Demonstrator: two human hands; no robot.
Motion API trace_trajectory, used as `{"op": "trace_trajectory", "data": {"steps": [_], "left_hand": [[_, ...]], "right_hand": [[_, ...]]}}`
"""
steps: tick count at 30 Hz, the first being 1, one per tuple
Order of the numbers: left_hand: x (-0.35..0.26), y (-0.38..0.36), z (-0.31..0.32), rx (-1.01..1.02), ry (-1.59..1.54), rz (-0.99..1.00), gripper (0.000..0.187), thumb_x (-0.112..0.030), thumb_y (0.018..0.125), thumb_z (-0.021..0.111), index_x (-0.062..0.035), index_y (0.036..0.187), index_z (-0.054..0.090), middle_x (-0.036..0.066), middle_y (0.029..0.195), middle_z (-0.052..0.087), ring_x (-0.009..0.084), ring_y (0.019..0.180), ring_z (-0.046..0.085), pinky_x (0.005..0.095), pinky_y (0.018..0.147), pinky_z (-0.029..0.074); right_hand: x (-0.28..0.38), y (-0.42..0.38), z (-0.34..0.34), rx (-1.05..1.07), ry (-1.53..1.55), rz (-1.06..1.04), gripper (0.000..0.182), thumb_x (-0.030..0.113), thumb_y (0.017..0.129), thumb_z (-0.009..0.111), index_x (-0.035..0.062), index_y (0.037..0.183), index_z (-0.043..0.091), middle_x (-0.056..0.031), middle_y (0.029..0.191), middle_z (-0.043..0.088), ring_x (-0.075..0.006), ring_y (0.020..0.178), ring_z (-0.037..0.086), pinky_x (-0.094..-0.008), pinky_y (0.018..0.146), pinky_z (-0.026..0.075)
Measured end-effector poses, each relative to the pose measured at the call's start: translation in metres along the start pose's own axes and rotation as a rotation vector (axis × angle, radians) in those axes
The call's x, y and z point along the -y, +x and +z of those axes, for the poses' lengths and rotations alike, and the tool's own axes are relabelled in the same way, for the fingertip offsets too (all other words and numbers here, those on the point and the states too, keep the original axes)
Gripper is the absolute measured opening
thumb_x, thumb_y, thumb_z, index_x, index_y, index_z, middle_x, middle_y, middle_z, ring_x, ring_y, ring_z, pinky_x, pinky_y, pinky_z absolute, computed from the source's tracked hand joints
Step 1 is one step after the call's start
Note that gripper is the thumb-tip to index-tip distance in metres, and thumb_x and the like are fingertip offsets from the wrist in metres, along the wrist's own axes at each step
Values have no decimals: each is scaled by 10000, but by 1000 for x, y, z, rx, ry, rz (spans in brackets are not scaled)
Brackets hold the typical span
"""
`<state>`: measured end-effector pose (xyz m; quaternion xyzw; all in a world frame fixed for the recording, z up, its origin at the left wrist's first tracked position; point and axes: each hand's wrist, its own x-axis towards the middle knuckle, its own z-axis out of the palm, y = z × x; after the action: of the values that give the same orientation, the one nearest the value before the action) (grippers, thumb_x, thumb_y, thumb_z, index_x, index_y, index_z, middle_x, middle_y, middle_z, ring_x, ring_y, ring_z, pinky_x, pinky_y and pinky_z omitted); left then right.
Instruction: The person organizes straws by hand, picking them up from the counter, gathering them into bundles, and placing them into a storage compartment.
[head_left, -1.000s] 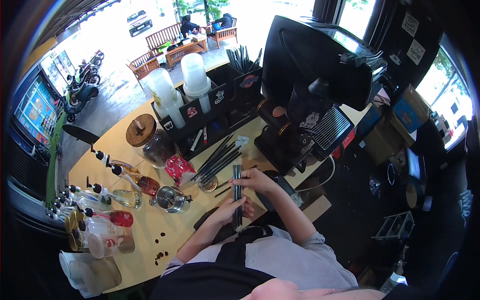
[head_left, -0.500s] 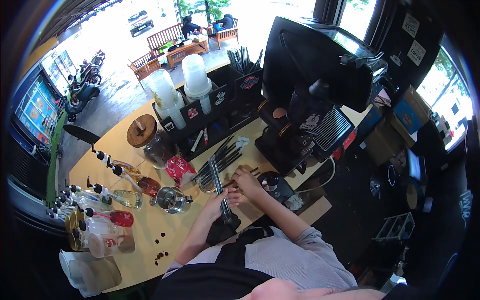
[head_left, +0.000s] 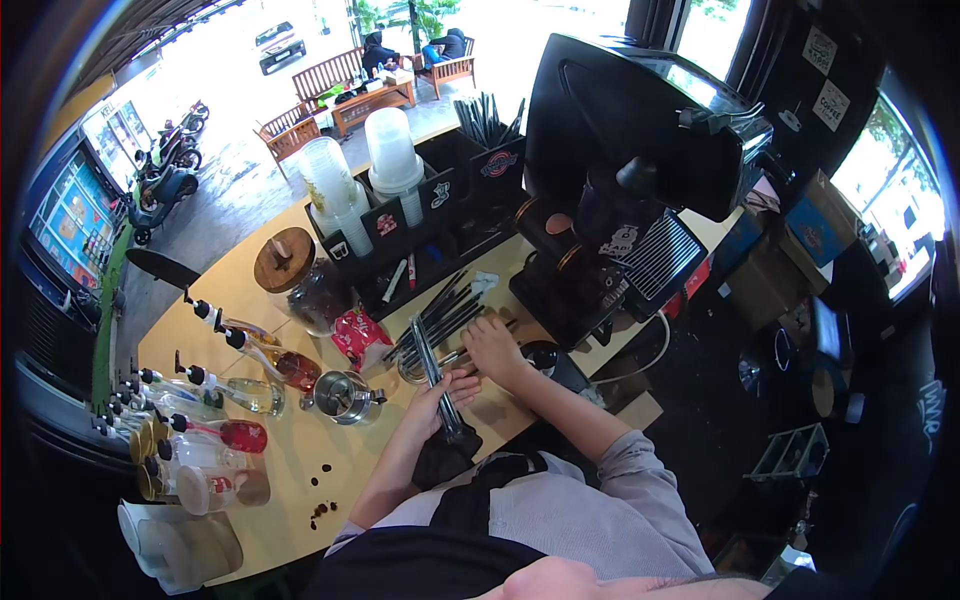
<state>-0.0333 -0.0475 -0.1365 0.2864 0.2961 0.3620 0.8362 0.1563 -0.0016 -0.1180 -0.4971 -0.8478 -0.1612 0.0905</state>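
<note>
My left hand (head_left: 446, 397) holds a long, clear plastic sleeve (head_left: 431, 352), tilted across the counter. Its thumb and fingers lie around the sleeve's middle, and dark strips that look like straws show inside. Just to the right, my right hand (head_left: 492, 352) is closed low over the counter. A thin dark straw (head_left: 455, 356) sticks out on its left side; the fingertips are partly hidden. Loose black straws (head_left: 452, 318) lie in a spread pile beyond both hands. Behind the sleeve, a round metal rim (head_left: 408, 374) is partly covered.
A steel pitcher (head_left: 344, 398) and a red packet (head_left: 361, 340) stand left of my hands. Pump bottles (head_left: 298, 371) line the left side, near a wooden-lidded jar (head_left: 285, 262). A black organizer (head_left: 408, 232) holds cups at the back. To the right is a coffee machine (head_left: 640, 130).
My right hand has moved slightly up and away from my body, towards the straw pile. My left hand and the sleeve have shifted only a little to the left.
</note>
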Motion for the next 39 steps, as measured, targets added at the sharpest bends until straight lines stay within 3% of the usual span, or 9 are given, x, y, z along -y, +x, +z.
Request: {"op": "trace_trajectory", "data": {"steps": [5,12,14,17,20,31,34,36,39], "left_hand": [[-3,-1,1,-14,-1,22,396,-259,1007,449,50,1255,452,264,1238,558,359,1158,569,416,987,473],[-7,3,3,1,19,51,401,-264,1011,439,50,1260,448,244,1237,561,348,1164,567,412,982,477],[-6,6,2,-16,9,76,402,-266,1013,432,48,1262,451,233,1221,575,342,1157,573,407,975,483],[-6,6,3,-60,23,82,399,-264,1014,429,45,1264,456,226,1208,586,339,1146,581,403,969,487],[-6,3,2,-91,37,59,394,-260,1015,427,44,1263,460,223,1203,591,335,1137,588,404,967,489],[-10,3,-6,-118,48,158,395,-271,1004,457,38,1250,471,224,1185,603,336,1110,605,417,935,506],[-9,5,-5,-128,42,195,385,-268,1003,460,37,1238,480,223,1183,605,337,1113,602,417,941,502],[-5,9,-7,-119,19,209,376,-264,1004,458,36,1228,487,220,1185,606,336,1121,598,413,950,495],[0,14,0,-107,13,237,344,-253,1004,462,29,1195,509,208,1193,607,317,1136,590,400,961,483]], "right_hand": [[-14,8,-14,-69,21,125,103,182,797,529,106,862,554,-30,842,588,-192,909,561,-357,754,428],[-27,12,-34,-157,123,241,132,167,818,532,81,914,558,-69,867,587,-248,899,576,-381,757,465],[-19,5,-21,53,442,244,209,185,798,594,65,969,585,-95,909,596,-294,957,582,-407,794,490],[-9,-12,0,219,604,47,304,191,756,663,64,1028,610,-114,951,605,-322,1009,576,-426,825,499],[2,-21,12,269,614,77,322,178,726,696,62,1020,636,-114,981,606,-324,1004,577,-416,827,499],[-12,-12,5,30,407,163,115,100,775,606,54,869,655,-95,928,593,-279,1012,553,-358,825,487],[-18,-4,-25,-95,470,278,102,102,805,620,28,866,653,-106,913,582,-290,960,556,-378,796,477],[-19,1,-49,-355,716,342,129,109,824,647,-5,884,649,-123,868,569,-309,886,554,-393,759,466],[-17,0,-78,-394,794,327,155,87,821,669,-40,901,631,-144,841,597,-289,802,600,-377,692,481]]}}
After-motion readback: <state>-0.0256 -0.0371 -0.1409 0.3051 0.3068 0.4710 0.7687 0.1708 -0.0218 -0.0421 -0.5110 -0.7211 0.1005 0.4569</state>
